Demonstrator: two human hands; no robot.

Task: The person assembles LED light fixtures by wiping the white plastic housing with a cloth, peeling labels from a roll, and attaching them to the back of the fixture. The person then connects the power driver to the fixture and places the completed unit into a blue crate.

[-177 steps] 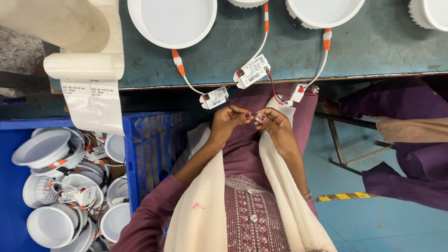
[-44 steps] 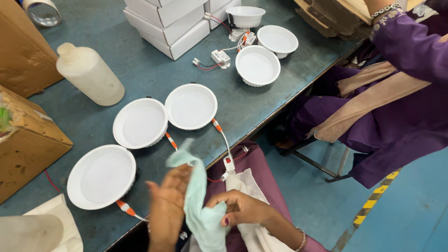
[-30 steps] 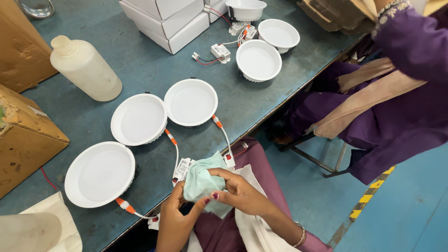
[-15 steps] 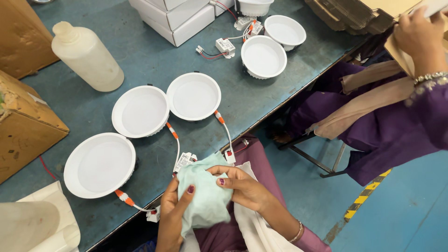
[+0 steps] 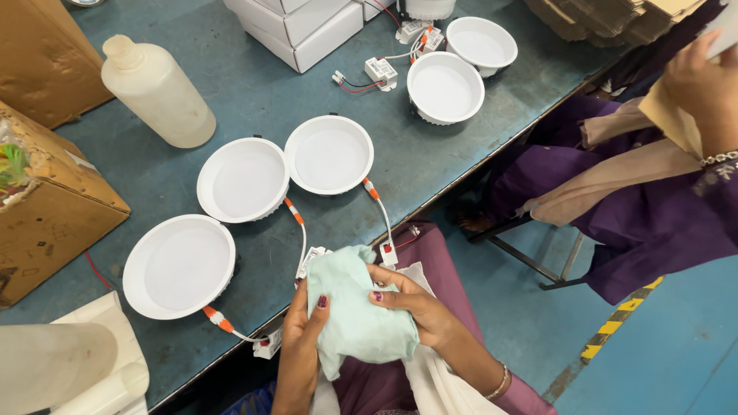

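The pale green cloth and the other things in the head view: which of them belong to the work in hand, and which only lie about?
In hand:
left hand
right hand
pale green cloth
three round white lamps

Lying about:
plastic bottle
white boxes
brown cartons

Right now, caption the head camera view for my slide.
Both hands, left hand and right hand, bunch a pale green cloth beside three round white downlights on a workbench.

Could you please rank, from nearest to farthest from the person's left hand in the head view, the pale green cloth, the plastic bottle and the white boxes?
Measured from the left hand:
1. The pale green cloth, held in that hand, just to its right.
2. The plastic bottle, up the table to the left.
3. The white boxes, at the far top edge.
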